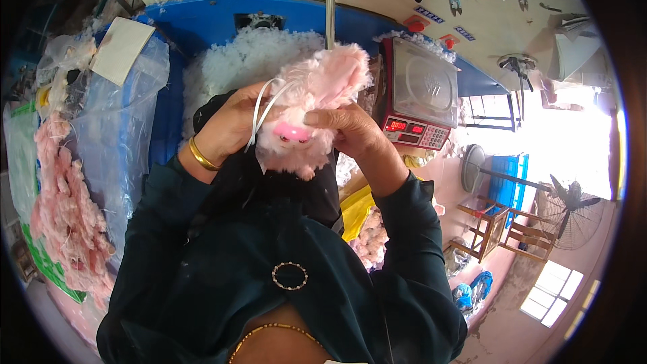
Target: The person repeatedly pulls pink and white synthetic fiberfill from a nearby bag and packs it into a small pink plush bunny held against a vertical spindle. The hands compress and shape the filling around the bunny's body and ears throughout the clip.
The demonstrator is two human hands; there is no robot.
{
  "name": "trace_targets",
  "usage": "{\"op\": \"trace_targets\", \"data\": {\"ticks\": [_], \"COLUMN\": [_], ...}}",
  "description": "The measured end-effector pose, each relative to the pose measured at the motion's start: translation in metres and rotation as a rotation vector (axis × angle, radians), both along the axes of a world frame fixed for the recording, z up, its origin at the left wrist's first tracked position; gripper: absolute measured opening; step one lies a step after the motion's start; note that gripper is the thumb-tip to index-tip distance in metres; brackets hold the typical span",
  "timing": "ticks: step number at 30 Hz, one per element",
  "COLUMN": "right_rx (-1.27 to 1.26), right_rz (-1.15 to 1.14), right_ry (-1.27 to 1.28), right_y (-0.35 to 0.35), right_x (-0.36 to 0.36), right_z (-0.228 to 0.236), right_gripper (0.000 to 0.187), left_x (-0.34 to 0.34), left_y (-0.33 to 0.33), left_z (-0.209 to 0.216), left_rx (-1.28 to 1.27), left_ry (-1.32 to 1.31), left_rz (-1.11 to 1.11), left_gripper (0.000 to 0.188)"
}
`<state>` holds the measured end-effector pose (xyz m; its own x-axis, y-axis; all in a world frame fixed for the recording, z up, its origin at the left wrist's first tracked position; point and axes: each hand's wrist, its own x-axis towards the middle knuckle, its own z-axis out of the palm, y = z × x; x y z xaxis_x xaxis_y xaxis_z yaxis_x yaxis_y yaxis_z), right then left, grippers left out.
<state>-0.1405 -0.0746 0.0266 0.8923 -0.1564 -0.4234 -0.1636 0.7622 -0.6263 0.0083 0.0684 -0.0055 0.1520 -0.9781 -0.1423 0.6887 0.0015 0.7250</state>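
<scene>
A fluffy pale-pink plush toy [317, 87] with a shiny pink snout [292, 132] hangs between my two hands, its face upside down toward me. My left hand [232, 125] grips its left side, and the fingertips are partly sunk in the fur. A thin white loop of cord [259, 111] dangles beside that hand. On the other side my right hand [350, 128] holds the toy with the thumb pressed above the snout. A metal tube [330, 7] runs down to the toy's upper edge; whether it enters the toy is hidden.
White stuffing fluff [236, 57] heaps behind the toy in a blue-edged trough [202, 5]. A red digital scale [418, 94] stands right. Pink plush pieces [67, 209] lie on the left beside plastic bags [111, 128]. Farther right are wooden chairs [529, 232] and a fan [573, 210].
</scene>
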Motion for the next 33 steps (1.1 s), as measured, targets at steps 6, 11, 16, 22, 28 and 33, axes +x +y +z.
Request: {"op": "trace_targets", "data": {"ticks": [6, 11, 16, 22, 28, 33], "right_rx": [-0.076, 0.000, -0.242, -1.540, -1.272, -1.922], "right_rz": [0.099, 0.090, 0.064, -0.146, -0.290, -0.580], "right_ry": [0.098, 0.120, -0.150, -0.188, -0.044, -0.091], "right_y": [-0.006, -0.003, 0.000, -0.053, -0.060, -0.055], "right_x": [-0.006, -0.016, -0.016, 0.012, 0.030, 0.072], "right_z": [-0.001, -0.015, 0.004, 0.010, 0.000, -0.007], "right_gripper": [0.047, 0.045, 0.043, 0.025, 0.024, 0.022], "left_x": [0.004, -0.002, -0.007, 0.008, 0.036, 0.052], "left_y": [0.001, 0.004, -0.004, -0.069, -0.103, -0.114], "left_z": [-0.016, -0.009, -0.011, -0.005, -0.029, -0.029], "left_rx": [-0.050, 0.046, -0.081, -0.147, -0.174, -0.145], "left_ry": [-0.012, 0.002, -0.208, -0.597, -0.667, -0.541], "left_rz": [-0.140, -0.114, 0.019, 0.451, 0.417, 0.334], "left_gripper": [0.039, 0.042, 0.035, 0.018, 0.020, 0.014]}}
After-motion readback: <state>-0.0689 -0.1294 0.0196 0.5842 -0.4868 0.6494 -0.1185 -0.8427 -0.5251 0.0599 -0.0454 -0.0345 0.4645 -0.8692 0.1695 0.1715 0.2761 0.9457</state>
